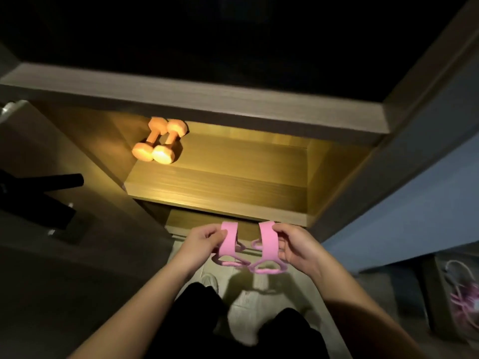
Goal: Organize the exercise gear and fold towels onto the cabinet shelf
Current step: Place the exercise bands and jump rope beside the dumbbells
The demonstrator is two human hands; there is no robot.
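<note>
No writing, label, brand, number or sign can be read anywhere in this dim view. The pink resistance band [268,244], the orange dumbbells [159,141] and the wooden cabinet shelf [233,177] all show plain surfaces, with no legible lettering.

Two orange dumbbells [160,140] lie side by side, touching, at the back left of the lit wooden shelf [233,177]. A pink band [267,242] with two flat straps and looped tubing hangs between the left hand [204,242] and right hand [295,247], one strap pinched in each, below the shelf's front edge.
</note>
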